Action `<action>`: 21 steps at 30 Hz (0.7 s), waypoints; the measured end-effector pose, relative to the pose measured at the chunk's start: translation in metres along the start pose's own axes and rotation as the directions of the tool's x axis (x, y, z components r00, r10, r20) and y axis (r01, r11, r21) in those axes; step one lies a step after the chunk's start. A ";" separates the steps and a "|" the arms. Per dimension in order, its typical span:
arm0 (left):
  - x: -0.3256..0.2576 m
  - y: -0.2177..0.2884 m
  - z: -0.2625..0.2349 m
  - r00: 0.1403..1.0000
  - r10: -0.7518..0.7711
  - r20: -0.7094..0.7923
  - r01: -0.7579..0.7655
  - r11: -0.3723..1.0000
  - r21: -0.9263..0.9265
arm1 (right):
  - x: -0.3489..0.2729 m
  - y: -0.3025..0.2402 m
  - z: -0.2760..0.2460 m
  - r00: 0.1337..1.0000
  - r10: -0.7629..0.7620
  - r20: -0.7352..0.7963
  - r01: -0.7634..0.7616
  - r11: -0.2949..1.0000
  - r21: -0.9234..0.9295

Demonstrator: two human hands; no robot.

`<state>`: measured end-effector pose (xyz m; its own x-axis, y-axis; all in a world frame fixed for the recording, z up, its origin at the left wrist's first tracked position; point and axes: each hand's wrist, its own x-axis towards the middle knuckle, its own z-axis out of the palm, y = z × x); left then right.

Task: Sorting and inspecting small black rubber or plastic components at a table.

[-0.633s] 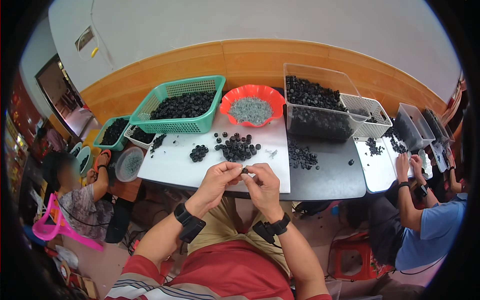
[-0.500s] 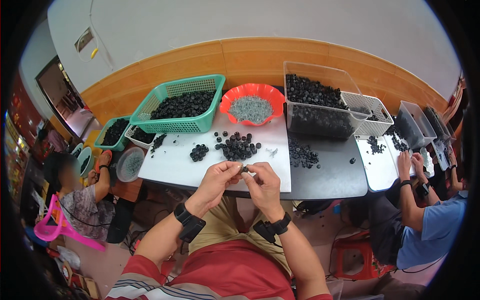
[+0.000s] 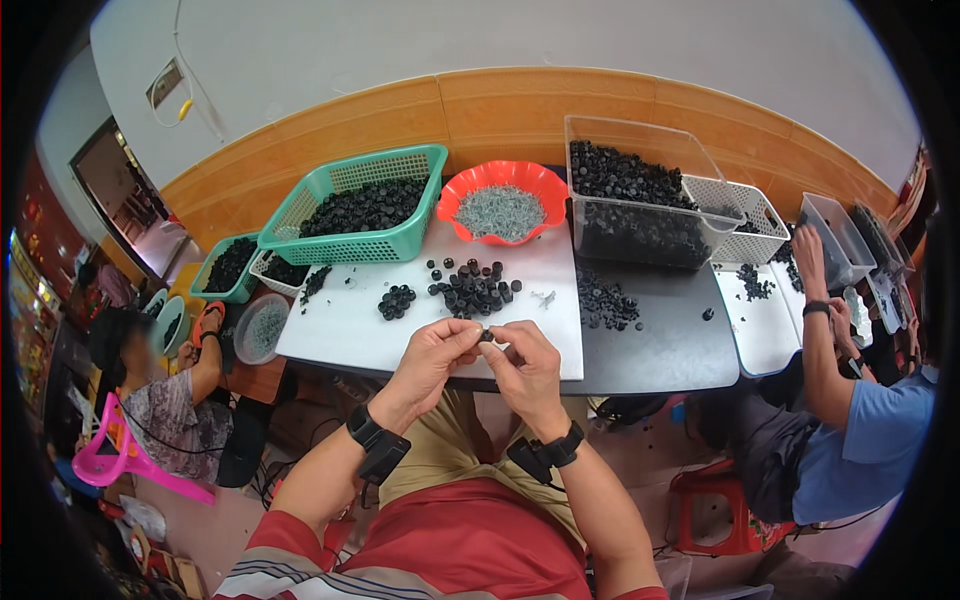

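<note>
Above the near edge of a white board (image 3: 340, 310), my left hand (image 3: 438, 358) and my right hand (image 3: 528, 368) meet. Both are closed, pinching a small black round part (image 3: 486, 336) between their fingertips. Its details are mostly hidden by the fingers. Just beyond lies a loose pile of black cap-like pieces (image 3: 474, 290), with a smaller cluster of black pieces (image 3: 396, 302) to its left. A few small clear pieces (image 3: 543, 298) rest right of the pile.
At the back stand a green basket (image 3: 405, 243) of black parts, a red bowl (image 3: 555, 185) of clear pieces, and a clear bin (image 3: 640, 225) of black parts. Small black parts (image 3: 604, 304) lie on the dark table. Co-workers sit left (image 3: 180, 420) and right (image 3: 870, 445).
My hands stay nearly in place, still pinching the black part, with slight finger movement. The right-hand co-worker's arm has reached farther forward toward the clear containers.
</note>
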<state>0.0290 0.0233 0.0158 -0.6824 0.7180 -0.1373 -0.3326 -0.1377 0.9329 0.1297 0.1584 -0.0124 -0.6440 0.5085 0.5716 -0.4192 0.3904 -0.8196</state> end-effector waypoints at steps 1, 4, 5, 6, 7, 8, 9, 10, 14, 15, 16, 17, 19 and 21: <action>-0.001 0.001 0.001 1.000 0.006 0.002 -0.006 1.000 0.001 | 0.000 0.000 0.000 1.000 -0.009 -0.001 0.009 1.000 0.002; -0.002 0.003 0.003 1.000 0.014 0.008 -0.014 1.000 0.007 | 0.000 0.002 0.000 0.999 -0.032 -0.013 0.032 0.999 0.010; -0.002 0.003 0.003 1.000 0.016 0.011 -0.017 1.000 0.011 | 0.000 0.002 0.000 0.999 -0.047 -0.024 0.048 0.999 0.015; -0.002 0.003 0.003 1.000 0.016 0.011 -0.016 1.000 0.013 | 0.000 0.002 0.001 0.999 -0.047 -0.025 0.048 0.999 0.016; -0.003 0.003 0.003 1.000 0.017 0.010 -0.017 1.000 0.015 | -0.001 0.001 0.001 0.999 -0.043 -0.029 0.044 0.999 0.024; -0.002 0.002 0.003 1.000 0.019 0.009 -0.019 1.000 0.017 | -0.001 0.001 0.000 0.999 -0.040 -0.033 0.041 0.999 0.032; -0.002 0.002 0.002 1.000 0.018 0.009 -0.018 1.000 0.019 | -0.001 0.001 0.000 0.999 -0.039 -0.035 0.041 0.999 0.033; -0.002 0.001 0.002 1.000 0.023 0.010 -0.023 1.000 0.021 | 0.000 0.001 0.000 0.998 -0.049 -0.031 0.050 0.998 0.037; -0.001 0.000 0.003 1.000 0.024 0.003 -0.024 0.999 0.025 | -0.001 0.004 0.000 0.998 -0.051 -0.037 0.053 0.998 0.045; -0.001 -0.001 0.002 1.000 0.023 0.002 -0.023 0.999 0.026 | -0.001 0.004 0.000 0.998 -0.051 -0.037 0.052 0.998 0.047; -0.001 -0.001 0.002 1.000 0.025 -0.001 -0.025 0.999 0.032 | -0.001 0.004 0.000 0.998 -0.046 -0.038 0.048 0.998 0.047; -0.001 -0.002 0.001 1.000 0.026 -0.004 -0.026 0.999 0.038 | -0.001 0.004 0.000 0.998 -0.042 -0.039 0.044 0.998 0.048; -0.002 -0.002 0.002 1.000 0.026 -0.004 -0.025 0.999 0.037 | -0.001 0.003 0.000 0.999 -0.031 -0.034 0.033 0.998 0.053; -0.002 -0.001 0.002 1.000 0.024 -0.004 -0.024 0.999 0.036 | -0.001 0.003 -0.001 0.999 -0.020 -0.029 0.022 0.998 0.058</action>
<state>0.0321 0.0234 0.0154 -0.6927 0.7118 -0.1159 -0.2923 -0.1301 0.9474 0.1297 0.1594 -0.0154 -0.6167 0.5222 0.5891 -0.4697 0.3564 -0.8077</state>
